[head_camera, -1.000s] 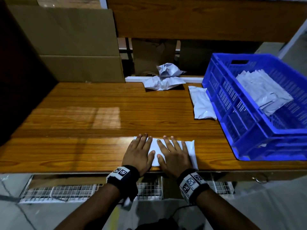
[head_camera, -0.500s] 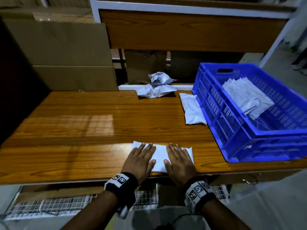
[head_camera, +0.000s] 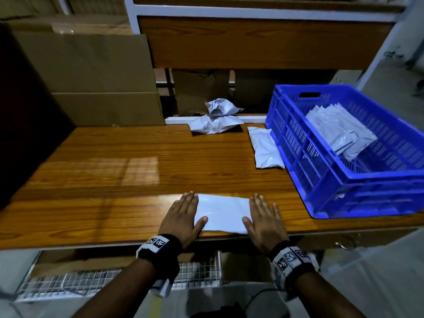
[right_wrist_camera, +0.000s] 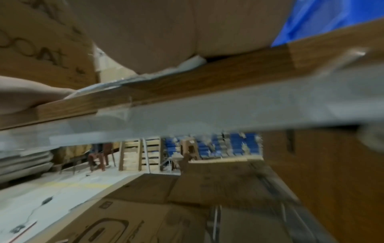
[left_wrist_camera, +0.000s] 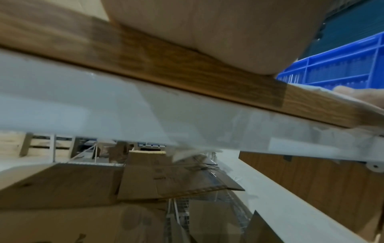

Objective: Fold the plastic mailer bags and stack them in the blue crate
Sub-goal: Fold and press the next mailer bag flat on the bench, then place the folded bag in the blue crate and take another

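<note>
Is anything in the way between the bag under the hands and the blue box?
Nothing visible on the table blocks it. The mailer bag must only be lifted over the blue crate wall. The folded stack inside leaves room.

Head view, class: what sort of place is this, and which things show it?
Probably a warehouse packing station: a wooden workbench holding plastic mailer bags, a blue crate of folded ones, and flattened cardboard cartons leaning behind the bench.

Blurred throughout in the right wrist view; blue crate [head_camera: 351, 187] cut off at the right edge in the head view.
</note>
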### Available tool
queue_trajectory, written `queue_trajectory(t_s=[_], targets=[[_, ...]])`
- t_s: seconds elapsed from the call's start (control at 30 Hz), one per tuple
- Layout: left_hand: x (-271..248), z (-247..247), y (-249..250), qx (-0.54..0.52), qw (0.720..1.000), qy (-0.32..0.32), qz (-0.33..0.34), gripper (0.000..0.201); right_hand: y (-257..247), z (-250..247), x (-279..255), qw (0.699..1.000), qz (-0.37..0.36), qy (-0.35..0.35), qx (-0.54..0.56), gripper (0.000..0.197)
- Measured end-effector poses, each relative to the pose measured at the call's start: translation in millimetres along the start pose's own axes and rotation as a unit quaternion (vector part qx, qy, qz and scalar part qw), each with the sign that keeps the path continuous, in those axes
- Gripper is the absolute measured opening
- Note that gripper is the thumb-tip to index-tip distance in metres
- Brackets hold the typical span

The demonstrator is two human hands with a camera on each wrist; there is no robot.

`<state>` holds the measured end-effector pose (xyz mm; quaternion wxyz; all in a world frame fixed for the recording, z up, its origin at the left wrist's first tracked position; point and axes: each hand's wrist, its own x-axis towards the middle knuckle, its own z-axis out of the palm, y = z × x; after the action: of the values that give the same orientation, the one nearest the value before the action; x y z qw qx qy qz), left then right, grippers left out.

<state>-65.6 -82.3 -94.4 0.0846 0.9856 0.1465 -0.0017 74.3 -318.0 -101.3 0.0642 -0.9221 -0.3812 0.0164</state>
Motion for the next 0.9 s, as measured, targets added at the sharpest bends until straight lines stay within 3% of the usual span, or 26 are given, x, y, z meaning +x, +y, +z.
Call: queue_trajectory(t_s=[0.2,0.3,0.4,0.53,0.63,0.73,0.8,0.9], targets=[[2,0,-6,0.001,1.000,-0.015,0.017,0.103,-1,-9,-2,1.000,0.004,-0.019,-0.013,0.081],[-1,-3,-14,-0.017,0.999,-0.009,0.050,0.105,-13,-20,-12,0.991,-0.114,0.006,-0.063,0.072],[-9,-10,-20,-0.023,0.997,0.017,0.075,0.092,-36,-16,-22,0.959,-0.264,0.009,-0.098,0.067],[-16,-28,-31,-0.059,0.998,0.035,0.008,0.082,-47,-26,-33,0.935,-0.323,0.048,-0.140,0.064],[-12,-50,-39,-0.119,0.990,0.070,0.007,0.077,-44,-52,-37,0.949,-0.292,0.023,-0.114,0.060],[0,-70,-40,-0.164,0.979,0.119,0.032,0.066,-42,-89,-30,0.977,-0.212,-0.005,0.017,0.054],[15,-83,-35,-0.182,0.972,0.134,0.061,0.063,-34,-111,-27,0.988,-0.129,0.041,0.074,0.052],[43,-101,-19,-0.172,0.971,0.118,0.117,0.066,-16,-157,-25,0.980,-0.067,0.123,0.138,0.050]])
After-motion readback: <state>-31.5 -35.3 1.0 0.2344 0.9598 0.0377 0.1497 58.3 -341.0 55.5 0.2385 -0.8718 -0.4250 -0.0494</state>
